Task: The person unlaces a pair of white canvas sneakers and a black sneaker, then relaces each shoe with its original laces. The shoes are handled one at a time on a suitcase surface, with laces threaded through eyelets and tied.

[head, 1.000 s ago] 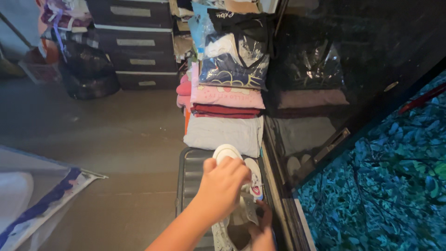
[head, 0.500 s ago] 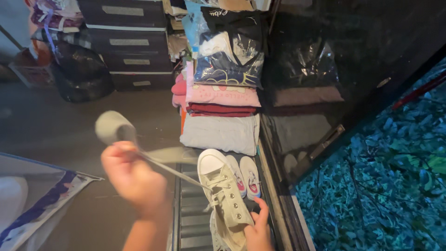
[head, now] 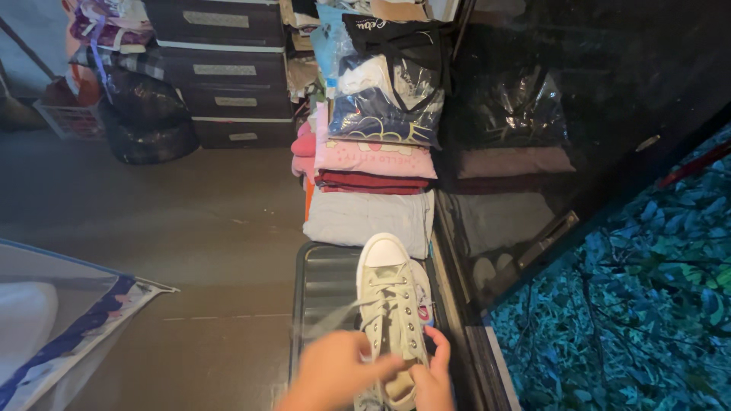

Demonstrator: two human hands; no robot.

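A white high-top sneaker [head: 390, 297] lies toe-away on a dark ribbed suitcase [head: 324, 285]. My right hand [head: 432, 379] grips the sneaker's ankle opening from the right. At the eyelets on the shoe's near end, my left hand [head: 335, 377] pinches the white shoelace [head: 335, 318]. The lace shows as a blurred streak running left from the eyelets. A smaller white shoe with pink trim [head: 423, 304] lies partly under the sneaker's right side.
Folded clothes [head: 373, 179] are stacked beyond the suitcase, topped by a clear bag of garments [head: 384, 84]. Dark drawers [head: 228, 76] and a black bag [head: 148, 122] stand at the back left. A glossy black cabinet front [head: 533, 152] and blue leaf-patterned fabric [head: 640, 304] fill the right.
My left hand, raised to the left and pulling the lace taut, has come back down to the sneaker's eyelets. The sneaker has shifted slightly right, over the small shoes.
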